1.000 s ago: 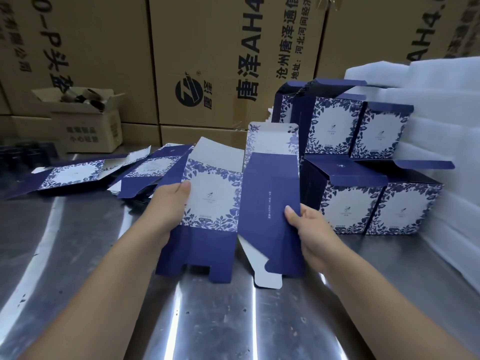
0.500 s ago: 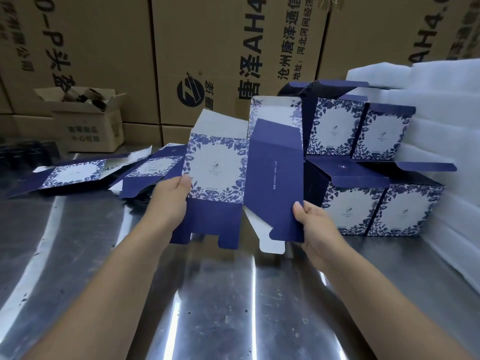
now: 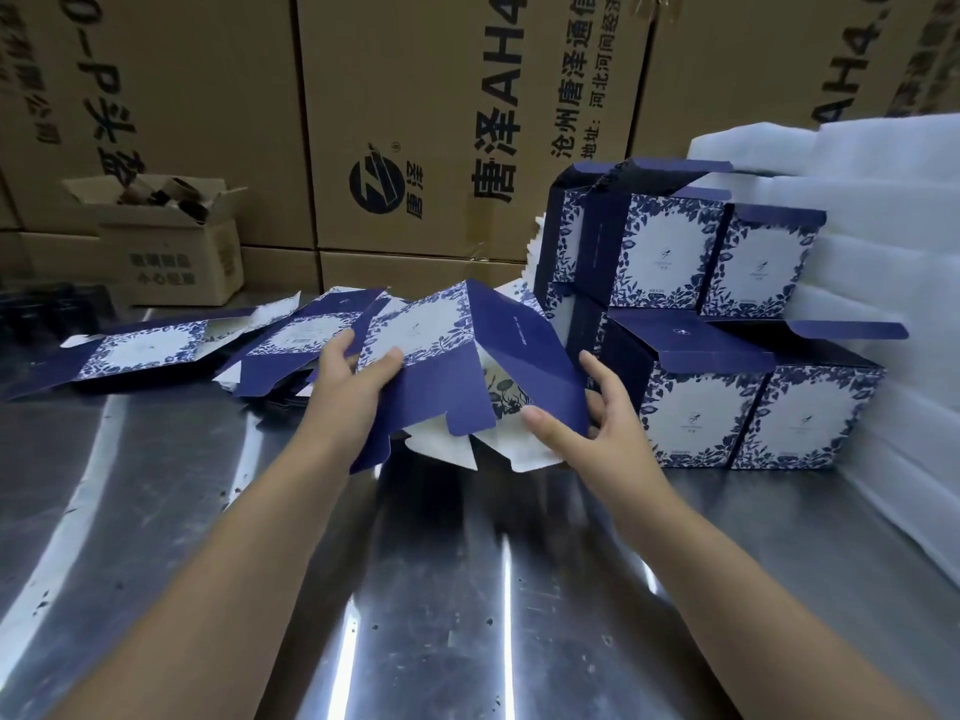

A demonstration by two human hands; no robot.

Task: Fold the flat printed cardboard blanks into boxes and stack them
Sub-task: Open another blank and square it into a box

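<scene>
Head-view fingers (image 3: 605, 379): left hand (image 3: 353, 392) clamped the floral panel; right hand (image 3: 597, 423) pinched the navy panel's lower corner.
Blank (image 3: 467, 356): centre frame, tented above the table (image 3: 415, 589), long crease running away from the person, flaps hanging nearest the right hand.
Stack (image 3: 727, 366): folded boxes, right of centre, just beyond that hand.

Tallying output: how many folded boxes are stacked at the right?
5 folded boxes show: top row left, middle, right; bottom row left, right. A sixth may hide behind the held blank.
</scene>
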